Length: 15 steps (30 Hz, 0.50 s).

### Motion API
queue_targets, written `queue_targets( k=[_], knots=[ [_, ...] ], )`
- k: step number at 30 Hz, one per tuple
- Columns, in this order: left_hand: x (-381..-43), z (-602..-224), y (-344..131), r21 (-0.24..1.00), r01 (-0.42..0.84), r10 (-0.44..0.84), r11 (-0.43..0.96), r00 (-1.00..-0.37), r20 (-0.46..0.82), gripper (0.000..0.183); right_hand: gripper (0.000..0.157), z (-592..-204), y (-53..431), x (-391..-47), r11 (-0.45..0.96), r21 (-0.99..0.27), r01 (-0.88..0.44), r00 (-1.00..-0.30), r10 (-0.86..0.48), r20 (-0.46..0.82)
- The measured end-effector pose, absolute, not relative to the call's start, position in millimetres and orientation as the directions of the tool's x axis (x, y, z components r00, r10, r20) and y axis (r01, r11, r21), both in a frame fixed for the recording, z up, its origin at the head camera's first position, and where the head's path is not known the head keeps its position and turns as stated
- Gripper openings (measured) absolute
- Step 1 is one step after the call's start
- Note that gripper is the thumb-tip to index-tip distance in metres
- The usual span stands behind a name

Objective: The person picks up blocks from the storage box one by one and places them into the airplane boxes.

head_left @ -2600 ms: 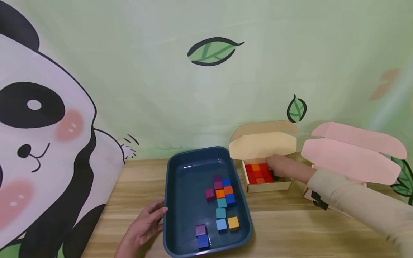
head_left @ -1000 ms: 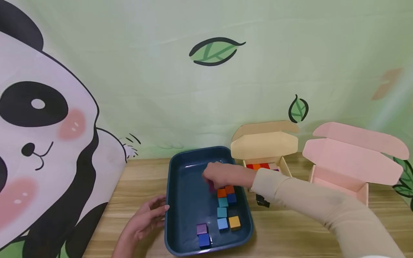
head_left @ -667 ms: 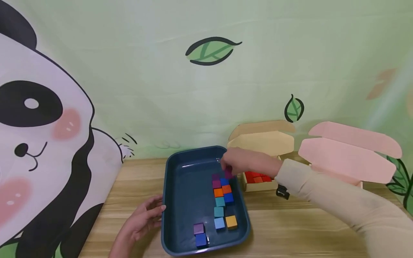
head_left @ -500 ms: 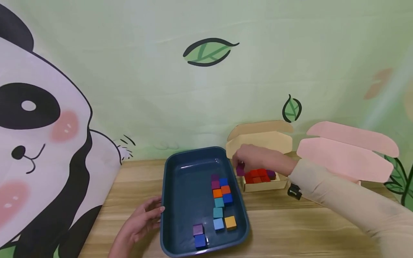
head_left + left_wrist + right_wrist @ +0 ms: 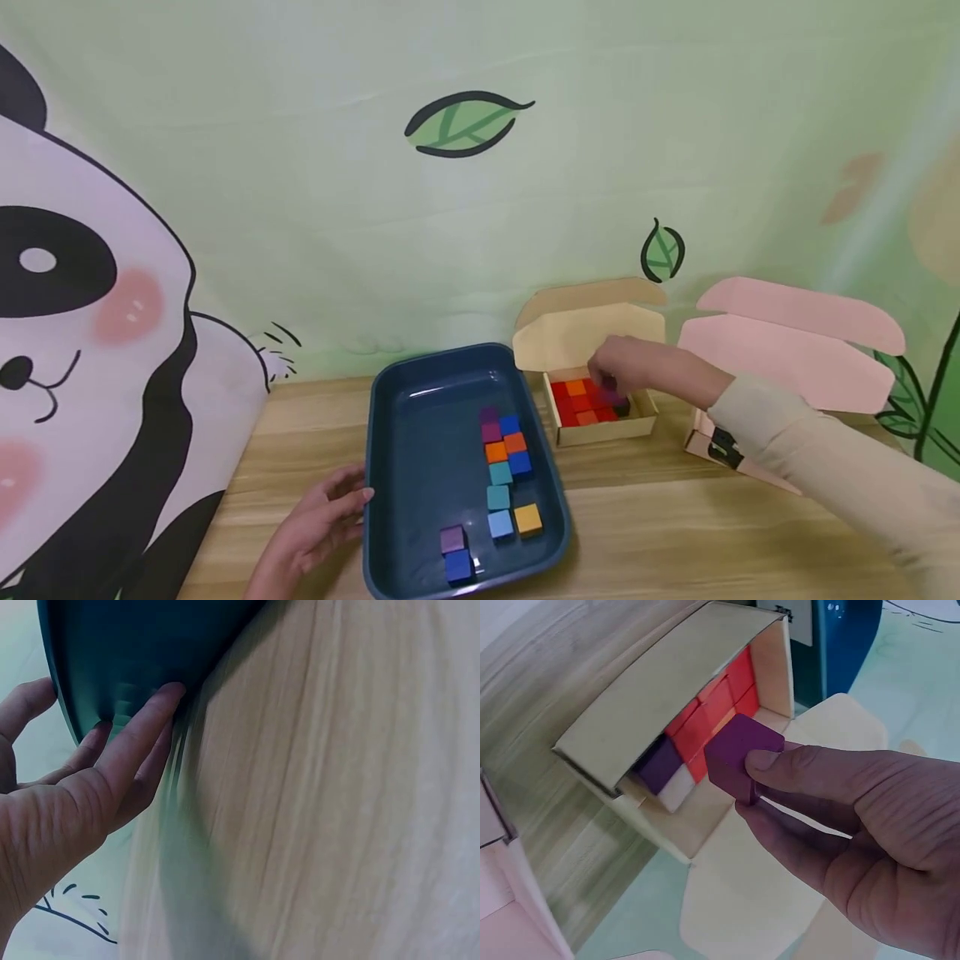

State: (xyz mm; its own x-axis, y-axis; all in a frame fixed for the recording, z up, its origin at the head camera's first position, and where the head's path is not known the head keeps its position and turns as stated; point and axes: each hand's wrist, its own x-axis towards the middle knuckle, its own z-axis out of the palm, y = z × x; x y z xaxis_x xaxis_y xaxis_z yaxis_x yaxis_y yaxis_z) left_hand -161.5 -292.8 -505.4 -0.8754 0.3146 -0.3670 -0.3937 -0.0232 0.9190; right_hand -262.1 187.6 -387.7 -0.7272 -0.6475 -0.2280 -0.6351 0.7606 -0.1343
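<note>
My right hand (image 5: 632,367) pinches a purple cube (image 5: 735,754) between thumb and fingers, just above the open cream cardboard box (image 5: 606,431). Inside that box, red and orange cubes (image 5: 572,404) sit packed together, with a dark purple cube (image 5: 658,766) and a pale cube (image 5: 677,789) beside them in the right wrist view. My left hand (image 5: 318,518) touches the left side of the dark blue tray (image 5: 423,467), its fingers loosely extended against the tray wall in the left wrist view. Several coloured cubes (image 5: 498,473) lie in the tray.
A pink cardboard box (image 5: 787,358) with its lid raised stands to the right, partly behind my right sleeve (image 5: 817,450). The wooden table (image 5: 660,533) meets a green cloth with a panda and leaves at the back.
My right hand took a purple cube from the tray's upper right group and carried it right, over the cream box. My left hand has stayed at the tray's side.
</note>
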Motion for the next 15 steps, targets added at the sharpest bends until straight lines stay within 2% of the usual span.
queue_targets(
  k=[7, 15],
  knots=[
    [-158.2, -505.9, -293.1, 0.925, -0.377, 0.308, -0.04, -0.886, -0.347, 0.07, 0.017, -391.4, 190.3, -262.0, 0.775, -0.134, -0.617, -0.728, -0.628, -0.276],
    [-157.1, -507.1, -291.5, 0.926, -0.377, 0.304, -0.038, -0.887, -0.349, 0.071, 0.018, -398.7, 190.7, -262.4, 0.796, -0.079, -0.6, -0.73, -0.586, -0.352]
  ],
)
